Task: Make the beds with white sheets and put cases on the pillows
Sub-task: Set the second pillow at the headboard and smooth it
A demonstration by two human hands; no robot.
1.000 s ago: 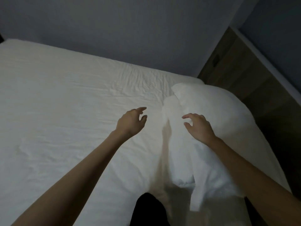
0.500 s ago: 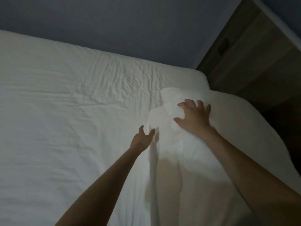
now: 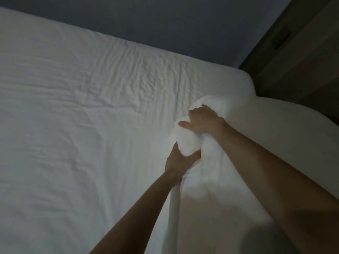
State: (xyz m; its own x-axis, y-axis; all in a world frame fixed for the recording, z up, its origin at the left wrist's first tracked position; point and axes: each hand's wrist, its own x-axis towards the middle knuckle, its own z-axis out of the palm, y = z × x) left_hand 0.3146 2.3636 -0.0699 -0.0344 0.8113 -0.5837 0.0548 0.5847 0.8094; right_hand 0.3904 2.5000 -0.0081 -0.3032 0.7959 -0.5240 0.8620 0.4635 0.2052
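A dim bedroom seen from above, looking down along two bare forearms that reach out over a bed (image 3: 244, 83). A white sheet (image 3: 73, 125) covers the mattress, mostly flat, with fine wrinkles toward the far edge near the corner. A white pillow (image 3: 256, 143) lies on the right side of the bed, running from the near right up toward the far corner. Both hands grasp its far left end, which is bunched into a rounded bulge. The left hand (image 3: 180, 163) grips the bulge from below, thumb on one side and fingers on the other, pinching the fabric between them. The right hand (image 3: 203, 121) sits on top just beyond it, fingers curled over the pillow's edge and thumb stretched out to the left. A plain grey wall (image 3: 165, 24) runs behind the bed, and a strip of wood-toned floor (image 3: 302, 61) shows at the upper right
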